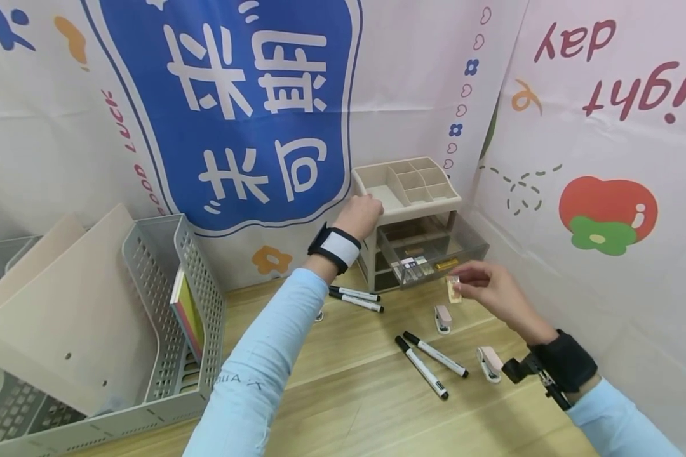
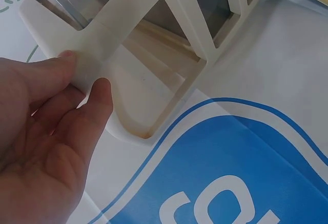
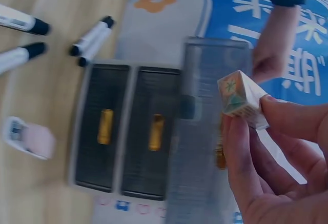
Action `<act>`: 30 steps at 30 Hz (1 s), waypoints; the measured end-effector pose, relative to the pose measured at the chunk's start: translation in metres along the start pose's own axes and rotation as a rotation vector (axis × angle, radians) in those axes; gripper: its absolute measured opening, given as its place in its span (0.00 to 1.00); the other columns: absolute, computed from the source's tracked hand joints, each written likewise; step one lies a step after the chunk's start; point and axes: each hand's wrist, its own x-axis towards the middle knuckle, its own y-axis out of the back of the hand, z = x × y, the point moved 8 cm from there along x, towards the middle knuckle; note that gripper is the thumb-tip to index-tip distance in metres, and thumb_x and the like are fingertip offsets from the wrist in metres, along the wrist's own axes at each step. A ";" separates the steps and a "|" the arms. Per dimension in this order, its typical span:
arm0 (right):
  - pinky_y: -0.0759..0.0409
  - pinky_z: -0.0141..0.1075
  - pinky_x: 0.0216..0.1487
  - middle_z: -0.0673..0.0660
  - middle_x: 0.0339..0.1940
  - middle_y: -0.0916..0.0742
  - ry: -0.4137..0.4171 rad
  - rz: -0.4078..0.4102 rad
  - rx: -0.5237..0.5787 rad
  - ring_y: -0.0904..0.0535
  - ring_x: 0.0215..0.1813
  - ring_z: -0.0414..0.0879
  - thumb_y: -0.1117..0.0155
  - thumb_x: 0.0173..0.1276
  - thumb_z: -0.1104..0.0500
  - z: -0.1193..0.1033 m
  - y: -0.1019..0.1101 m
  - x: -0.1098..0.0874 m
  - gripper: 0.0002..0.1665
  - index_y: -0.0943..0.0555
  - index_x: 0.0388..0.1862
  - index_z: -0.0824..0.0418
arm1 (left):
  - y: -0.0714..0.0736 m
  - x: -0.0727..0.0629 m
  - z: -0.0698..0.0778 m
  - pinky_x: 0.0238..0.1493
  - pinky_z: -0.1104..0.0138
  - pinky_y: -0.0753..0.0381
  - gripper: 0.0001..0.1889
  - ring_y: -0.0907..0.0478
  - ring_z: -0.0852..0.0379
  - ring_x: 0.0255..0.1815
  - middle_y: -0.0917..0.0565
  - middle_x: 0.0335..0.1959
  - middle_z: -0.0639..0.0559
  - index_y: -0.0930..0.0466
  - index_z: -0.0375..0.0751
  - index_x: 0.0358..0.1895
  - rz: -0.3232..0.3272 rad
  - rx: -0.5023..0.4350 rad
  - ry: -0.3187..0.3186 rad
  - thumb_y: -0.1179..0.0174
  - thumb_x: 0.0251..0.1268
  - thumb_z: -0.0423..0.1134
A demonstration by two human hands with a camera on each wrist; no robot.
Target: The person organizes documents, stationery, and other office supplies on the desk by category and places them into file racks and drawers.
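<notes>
My left hand (image 1: 359,217) grips the upper left edge of a cream desk organizer (image 1: 420,209). In the left wrist view, its thumb and fingers (image 2: 100,98) pinch the organizer's rounded top corner. Between the thumb and fingertips of my right hand (image 1: 494,289) is a small patterned box (image 3: 238,96), held just in front of the pulled-out clear drawer (image 1: 473,254). Several small packs (image 1: 414,268) lie in that drawer, behind its front panel. The two dark lower drawers (image 3: 102,167) are closed and have gold handles.
Several black-capped markers (image 1: 420,367) lie on the wooden table (image 1: 343,393), near two pink-and-white mini staplers (image 1: 443,317). A grey file rack (image 1: 202,317) with folders (image 1: 63,311) stands at left. Printed cloth (image 1: 411,82) hangs behind and at right.
</notes>
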 end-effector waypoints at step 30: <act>0.22 0.34 0.35 0.64 0.35 0.11 0.021 -0.133 -0.349 0.16 0.36 0.50 0.32 0.59 0.71 -0.019 -0.010 0.109 0.03 0.16 0.33 0.68 | -0.001 -0.003 -0.005 0.51 0.58 0.16 0.13 0.15 0.46 0.48 0.12 0.46 0.42 0.13 0.39 0.48 0.012 -0.014 0.005 0.48 0.73 0.27</act>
